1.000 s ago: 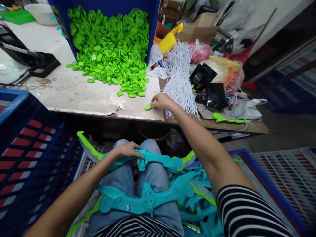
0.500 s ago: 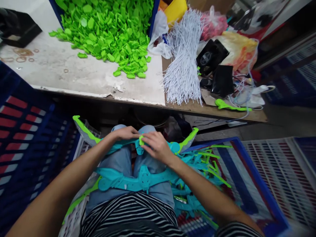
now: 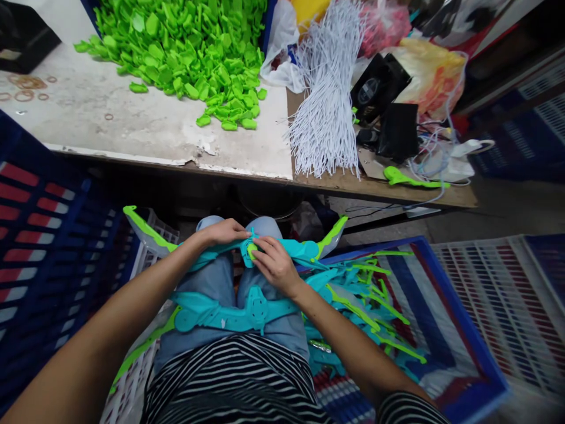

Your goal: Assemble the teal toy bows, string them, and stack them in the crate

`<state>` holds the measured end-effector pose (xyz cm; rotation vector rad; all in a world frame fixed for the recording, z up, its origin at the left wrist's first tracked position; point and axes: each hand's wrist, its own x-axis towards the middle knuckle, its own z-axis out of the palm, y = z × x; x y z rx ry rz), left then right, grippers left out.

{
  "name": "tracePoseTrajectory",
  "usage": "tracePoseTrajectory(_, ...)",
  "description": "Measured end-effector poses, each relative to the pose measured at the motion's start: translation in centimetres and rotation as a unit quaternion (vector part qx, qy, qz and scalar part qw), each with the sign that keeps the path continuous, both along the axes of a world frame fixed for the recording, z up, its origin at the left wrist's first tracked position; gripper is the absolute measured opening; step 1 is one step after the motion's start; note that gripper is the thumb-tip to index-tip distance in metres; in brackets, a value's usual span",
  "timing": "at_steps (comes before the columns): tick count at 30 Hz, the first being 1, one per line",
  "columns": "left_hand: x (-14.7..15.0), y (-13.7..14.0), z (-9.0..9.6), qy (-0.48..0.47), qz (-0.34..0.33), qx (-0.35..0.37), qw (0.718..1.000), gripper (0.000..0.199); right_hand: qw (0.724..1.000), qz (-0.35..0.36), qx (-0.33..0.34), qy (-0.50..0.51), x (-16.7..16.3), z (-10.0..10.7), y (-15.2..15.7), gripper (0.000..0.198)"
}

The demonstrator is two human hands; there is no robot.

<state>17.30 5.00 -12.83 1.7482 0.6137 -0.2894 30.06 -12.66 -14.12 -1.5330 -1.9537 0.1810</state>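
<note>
A turquoise toy bow [image 3: 298, 248] with green-and-grey tips lies across my knees. My left hand [image 3: 227, 231] is closed on its middle, fingertips at the top edge. A small green plastic piece [image 3: 251, 251] sits against the bow's centre, and the fingers of my right hand [image 3: 276, 265] pinch or press it there; whether it is seated in the bow I cannot tell. Nearer my body, a second turquoise bow [image 3: 207, 312] rests across my thighs, touched by neither hand.
On the table [image 3: 150, 129] are a heap of green pieces [image 3: 185, 59], a bundle of white cords [image 3: 326, 100] and a green part [image 3: 412, 178]. A blue crate [image 3: 39, 247] stands left. At right, a blue-rimmed bin [image 3: 468, 330] contains several turquoise and green parts.
The green piece now lies flatter against the bow's centre, and my right fingers have shifted slightly over it. The view has tilted a little downward.
</note>
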Motion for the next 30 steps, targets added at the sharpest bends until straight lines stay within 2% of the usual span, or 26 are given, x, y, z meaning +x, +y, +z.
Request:
tracePoseTrajectory(3, 0.1, 0.1, -0.1, 0.002, -0.006, 0.015, 1.000, 0.051, 0.998, 0.008, -0.001, 0.057, 0.1, -0.1, 0.2, 0.018)
tracePoseTrajectory(6, 0.1, 0.1, -0.2, 0.000, -0.005, 0.011, 1.000, 0.052, 0.994, -0.018, 0.014, 0.108, 0.1, -0.3, 0.4, 0.017)
tracePoseTrajectory(10, 0.1, 0.2, -0.5, 0.000, -0.011, 0.017, 1.000, 0.051, 0.994, -0.019, 0.024, 0.106, -0.2, -0.8, 0.6, 0.016)
tracePoseTrajectory(17, -0.1, 0.6, -0.5, -0.006, -0.053, 0.042, 0.998, 0.050, 0.991, -0.064, 0.018, 0.118, -0.7, -1.1, 0.7, 0.013)
tracePoseTrajectory(21, -0.3, 0.6, -0.1, -0.010, -0.070, 0.021, 0.997, 0.049, 0.986, -0.094, -0.028, 0.138, -0.8, -1.0, 0.8, 0.011)
tracePoseTrajectory(24, -0.2, 0.5, 0.1, 0.005, -0.066, 0.042, 0.997, 0.050, 0.978, -0.133, -0.072, 0.144, -0.8, -1.1, 1.0, 0.015)
tracePoseTrajectory(30, 0.2, 0.0, 0.5, 0.025, -0.040, 0.063, 0.997, 0.050, 0.961, -0.170, -0.198, 0.096, -0.4, -0.8, 2.0, 0.059)
